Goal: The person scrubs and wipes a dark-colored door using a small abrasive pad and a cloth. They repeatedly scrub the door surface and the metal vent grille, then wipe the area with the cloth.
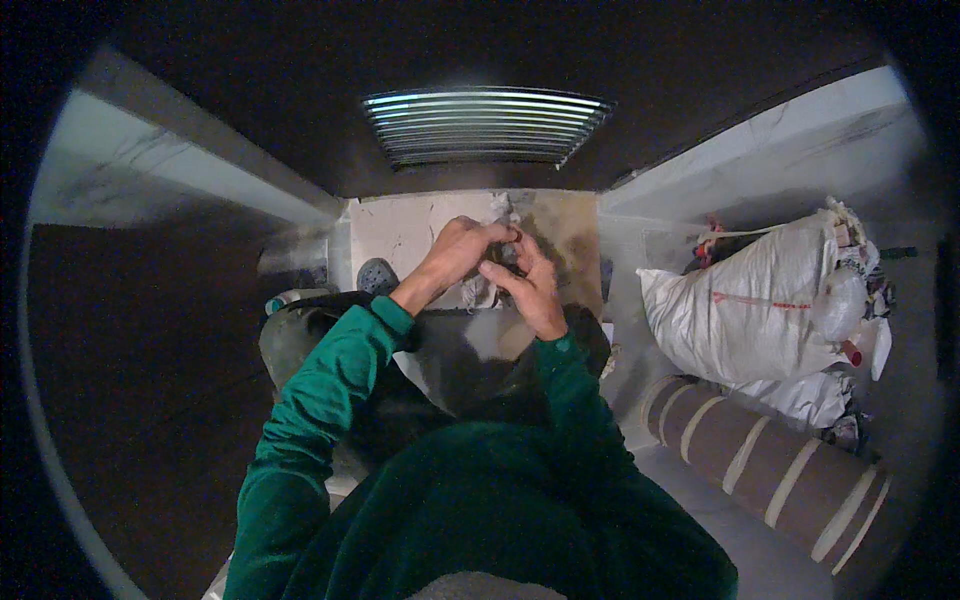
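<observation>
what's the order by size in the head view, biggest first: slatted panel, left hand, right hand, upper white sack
1. Upper white sack
2. Slatted panel
3. Left hand and right hand: too alike to rank

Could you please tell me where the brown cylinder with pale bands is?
In the head view, the brown cylinder with pale bands lies lower right, just below the bulging white woven sack.
</observation>
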Demonstrator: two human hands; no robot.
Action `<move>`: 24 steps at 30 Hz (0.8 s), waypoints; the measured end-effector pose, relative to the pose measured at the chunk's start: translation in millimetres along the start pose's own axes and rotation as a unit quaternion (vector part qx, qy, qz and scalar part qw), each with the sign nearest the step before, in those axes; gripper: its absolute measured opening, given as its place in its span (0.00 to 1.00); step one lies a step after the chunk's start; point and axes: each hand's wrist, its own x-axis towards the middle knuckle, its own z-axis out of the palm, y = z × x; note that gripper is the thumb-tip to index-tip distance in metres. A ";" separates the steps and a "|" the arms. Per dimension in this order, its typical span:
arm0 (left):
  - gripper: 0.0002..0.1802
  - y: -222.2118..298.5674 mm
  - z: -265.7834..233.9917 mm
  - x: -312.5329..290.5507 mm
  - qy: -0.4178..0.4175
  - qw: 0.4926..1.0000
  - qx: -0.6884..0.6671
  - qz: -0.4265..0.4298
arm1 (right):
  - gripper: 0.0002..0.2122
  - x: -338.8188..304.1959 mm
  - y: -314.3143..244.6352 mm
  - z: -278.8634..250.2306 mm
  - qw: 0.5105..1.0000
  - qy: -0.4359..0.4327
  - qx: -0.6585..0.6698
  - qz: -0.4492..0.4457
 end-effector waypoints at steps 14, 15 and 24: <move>0.28 -10.6 -8.2 3.8 0.097 0.989 0.090 -0.070 | 0.10 35.8 100.0 -98.0 0.916 0.322 0.216 0.106; 0.27 -11.1 -7.6 1.9 0.087 0.990 0.091 -0.068 | 0.10 44.5 101.3 -100.9 0.914 0.327 0.201 0.135; 0.16 -18.2 -2.8 -0.9 0.052 0.975 0.211 -0.045 | 0.11 150.8 133.0 -105.8 0.841 0.480 0.230 0.101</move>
